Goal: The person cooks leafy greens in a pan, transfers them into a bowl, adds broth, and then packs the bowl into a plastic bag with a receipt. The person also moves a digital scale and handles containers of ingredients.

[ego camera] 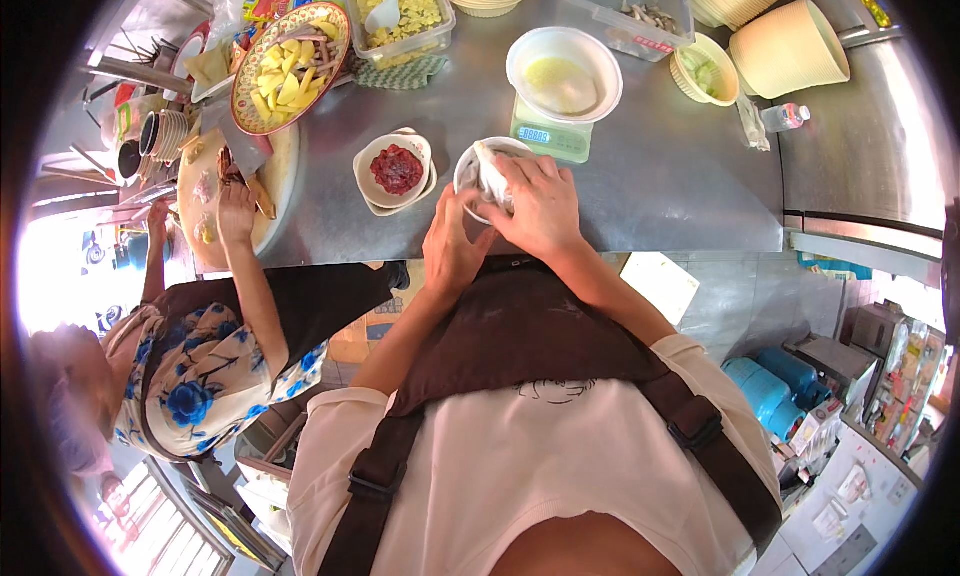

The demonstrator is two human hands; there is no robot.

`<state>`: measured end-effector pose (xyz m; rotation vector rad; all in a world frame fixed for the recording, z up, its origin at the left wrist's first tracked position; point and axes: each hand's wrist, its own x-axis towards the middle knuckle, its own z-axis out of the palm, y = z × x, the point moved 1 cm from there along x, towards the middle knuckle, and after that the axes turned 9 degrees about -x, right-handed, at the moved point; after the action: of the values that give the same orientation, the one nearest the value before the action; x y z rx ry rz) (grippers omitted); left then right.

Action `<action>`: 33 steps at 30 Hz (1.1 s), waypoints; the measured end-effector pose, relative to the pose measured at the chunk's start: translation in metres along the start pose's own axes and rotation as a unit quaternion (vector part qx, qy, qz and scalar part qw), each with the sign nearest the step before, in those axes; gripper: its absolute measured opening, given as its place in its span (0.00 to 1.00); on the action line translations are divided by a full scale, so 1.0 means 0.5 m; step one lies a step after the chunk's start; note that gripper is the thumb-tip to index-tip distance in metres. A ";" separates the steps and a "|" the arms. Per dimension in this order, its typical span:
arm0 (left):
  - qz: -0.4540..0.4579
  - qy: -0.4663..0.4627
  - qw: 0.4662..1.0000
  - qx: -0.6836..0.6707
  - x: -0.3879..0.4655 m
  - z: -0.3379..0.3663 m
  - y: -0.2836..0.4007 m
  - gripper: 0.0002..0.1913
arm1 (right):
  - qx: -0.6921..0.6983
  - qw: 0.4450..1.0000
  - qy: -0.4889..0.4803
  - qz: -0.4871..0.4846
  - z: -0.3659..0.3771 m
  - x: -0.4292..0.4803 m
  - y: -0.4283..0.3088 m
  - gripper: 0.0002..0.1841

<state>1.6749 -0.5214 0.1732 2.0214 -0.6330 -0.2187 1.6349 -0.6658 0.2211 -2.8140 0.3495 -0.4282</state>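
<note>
Close to the counter's front edge stands a small white bowl [460, 172]. My left hand [454, 249] grips its near left rim with thumb and fingers. My right hand [544, 204] reaches into the bowl and grasps a crumpled white cloth [491, 172], which could also be paper. Its fingers hide much of the bowl's inside. Just behind is a pale green digital scale [574, 142] with a lit display, carrying a larger white bowl [564, 39] that holds a little yellowish liquid. To the left, dark red chopped food [397, 169] fills a squarish white dish [366, 172], stacked on another.
At left a co-worker's hands [238, 212] work with a cleaver [244, 144] on a round chopping board [281, 193]. A patterned plate of cut potatoes [289, 80], a tub of yellow pieces [405, 9], stacked cream bowls [791, 47] and a small bottle [785, 116] line the steel counter [675, 178].
</note>
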 end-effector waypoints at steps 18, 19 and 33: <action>0.006 -0.039 0.998 -0.038 0.082 0.003 0.038 0.55 | 0.332 0.928 0.144 0.084 -0.179 -0.022 0.059 0.07; 0.007 -0.023 0.999 -0.046 0.083 0.002 0.038 0.54 | 0.390 0.896 0.190 0.098 -0.208 -0.040 0.070 0.10; 0.215 -0.073 0.960 0.162 0.102 -0.028 0.018 0.31 | 0.256 0.922 0.287 0.048 -0.386 -0.141 0.177 0.22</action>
<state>1.7209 -0.5408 0.1934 2.1259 -1.2503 -0.0012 1.4906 -0.7733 0.3538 -2.1088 0.4118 -1.1394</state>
